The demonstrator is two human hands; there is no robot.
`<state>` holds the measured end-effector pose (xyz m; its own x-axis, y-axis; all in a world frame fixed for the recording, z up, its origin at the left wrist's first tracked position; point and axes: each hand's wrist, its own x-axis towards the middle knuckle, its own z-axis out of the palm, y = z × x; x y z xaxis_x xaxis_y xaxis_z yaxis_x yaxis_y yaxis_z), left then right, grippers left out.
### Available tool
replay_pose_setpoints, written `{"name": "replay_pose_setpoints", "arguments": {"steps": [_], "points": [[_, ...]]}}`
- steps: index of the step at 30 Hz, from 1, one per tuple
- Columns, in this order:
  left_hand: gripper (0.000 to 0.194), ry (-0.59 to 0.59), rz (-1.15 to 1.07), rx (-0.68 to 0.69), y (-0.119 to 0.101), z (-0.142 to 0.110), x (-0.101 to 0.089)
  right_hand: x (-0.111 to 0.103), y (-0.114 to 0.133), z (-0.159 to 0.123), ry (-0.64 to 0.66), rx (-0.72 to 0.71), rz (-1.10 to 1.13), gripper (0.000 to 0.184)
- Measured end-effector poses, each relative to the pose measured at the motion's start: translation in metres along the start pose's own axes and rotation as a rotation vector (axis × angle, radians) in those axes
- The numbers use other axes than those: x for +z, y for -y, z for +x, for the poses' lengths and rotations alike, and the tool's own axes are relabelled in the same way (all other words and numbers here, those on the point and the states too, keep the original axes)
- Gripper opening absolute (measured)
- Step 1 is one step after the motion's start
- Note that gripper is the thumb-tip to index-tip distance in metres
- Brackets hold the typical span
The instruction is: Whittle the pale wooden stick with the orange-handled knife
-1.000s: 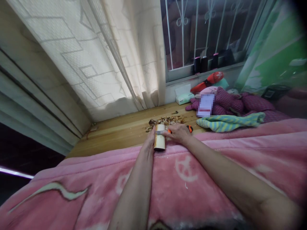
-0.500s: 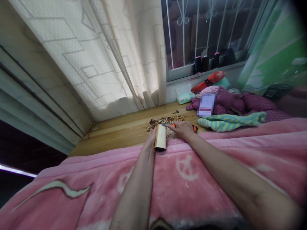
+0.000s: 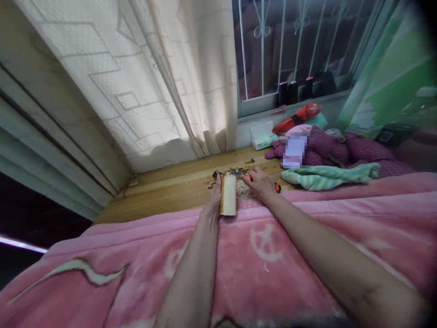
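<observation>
Holding a short round piece of wood upright in front of the body, the left hand has its fingers closed around the lower left side of this piece, which has a pale surface and a rough, dark top end. The piece stands above the edge of a pink fleece blanket, and I cannot tell if its lower end touches the blanket. The right hand is clenched around a small knife with an orange handle — the thin blade is reaching to the top end of the wood, but I cannot tell if it touches. Just behind the hands, brown and pale wood shavings lie on a wooden board. Farther on the right are a tissue box, a purple plush toy and a striped green and yellow towel — above the board hang a cream curtain and a white window grille.
</observation>
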<state>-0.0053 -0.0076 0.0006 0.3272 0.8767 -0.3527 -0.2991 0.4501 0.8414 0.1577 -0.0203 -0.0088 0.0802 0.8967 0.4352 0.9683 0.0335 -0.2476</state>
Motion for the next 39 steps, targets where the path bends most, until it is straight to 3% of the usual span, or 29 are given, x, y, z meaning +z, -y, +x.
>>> {"name": "replay_pose_setpoints", "arguments": {"steps": [6,10,14,23,31,36,39], "points": [[0.065,0.114,0.005,0.260,0.003,-0.011,0.001,0.000,-0.001,0.000,0.016,0.035,0.007,0.060],[0.065,0.224,0.003,0.282,0.001,-0.015,0.003,0.000,-0.001,0.000,0.040,0.058,0.011,0.061],[0.062,0.249,0.068,0.285,0.001,-0.016,0.005,0.000,-0.002,0.001,0.086,0.070,0.023,0.065],[0.056,0.141,0.164,0.351,0.001,-0.018,0.005,0.002,-0.002,-0.001,0.073,0.045,0.018,0.064],[0.062,0.051,0.214,0.379,0.001,-0.013,-0.001,-0.001,-0.002,0.001,0.083,0.126,0.029,0.063],[0.046,-0.087,0.167,0.331,0.000,-0.004,-0.004,-0.001,-0.001,0.001,0.059,0.109,0.044,0.063],[0.047,-0.123,0.129,0.255,-0.002,-0.002,-0.005,0.000,-0.002,0.001,0.036,0.103,0.048,0.062]]}}
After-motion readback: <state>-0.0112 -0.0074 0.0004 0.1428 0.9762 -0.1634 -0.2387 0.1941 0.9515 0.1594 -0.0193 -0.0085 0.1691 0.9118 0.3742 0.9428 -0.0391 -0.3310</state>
